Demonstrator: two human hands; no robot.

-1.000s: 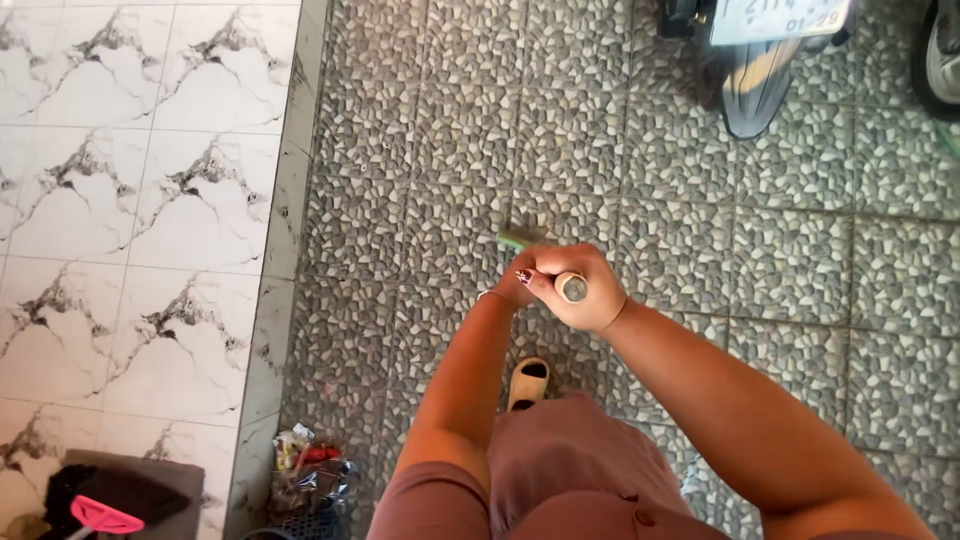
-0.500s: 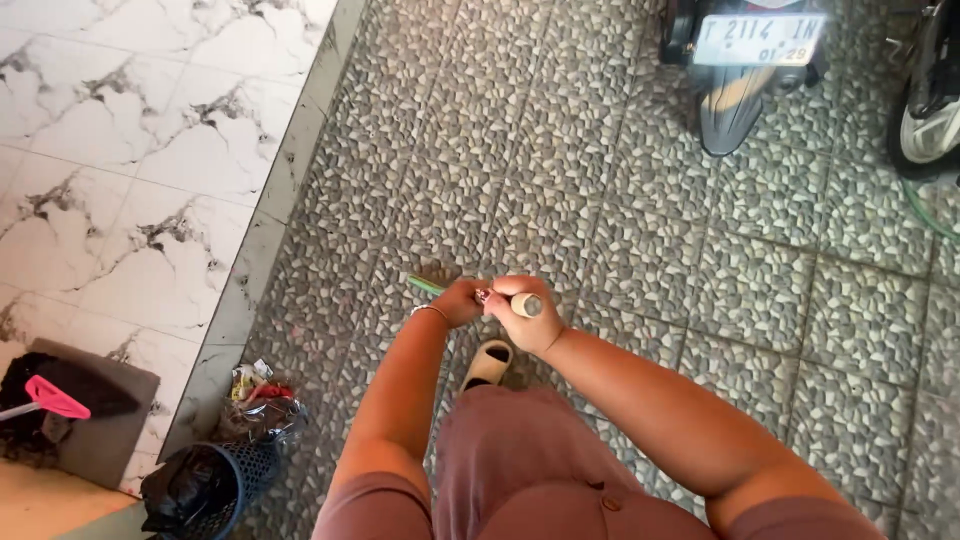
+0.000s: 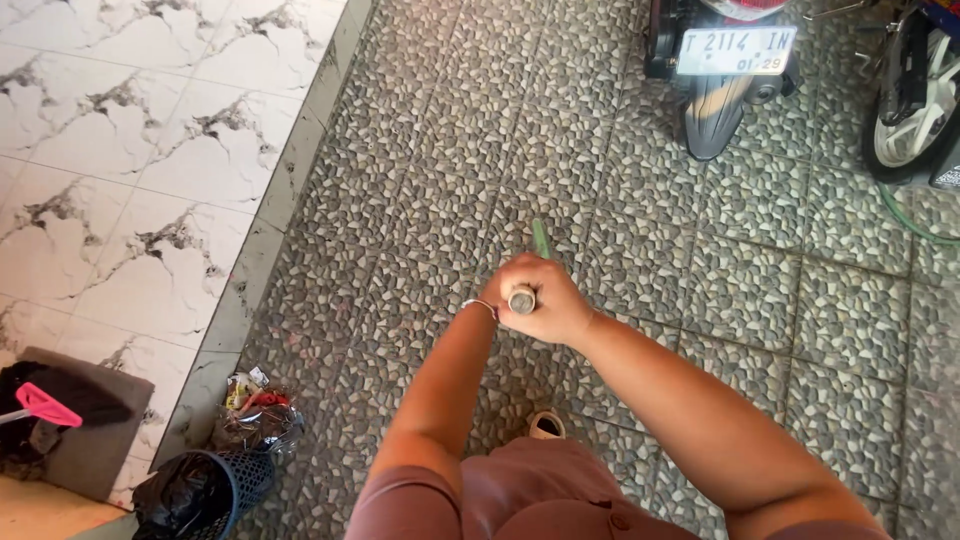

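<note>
Above pebble-patterned floor tiles (image 3: 640, 260): right hand (image 3: 550, 300) fisted around top of green broom handle (image 3: 540, 238); left hand (image 3: 497, 290) mostly hidden behind, grip indiscernible.

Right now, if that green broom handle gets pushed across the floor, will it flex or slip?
The green broom handle looks like a thin rigid pole, so probably stiff. Both the right hand and left hand wrap its top, so slipping seems unlikely.

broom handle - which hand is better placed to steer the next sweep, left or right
Probably the right. The right hand wraps the top end of the broom handle, fully in view, so it likely guides. The left hand grips just beside it, mostly hidden behind the right hand, and seems to support.
</note>
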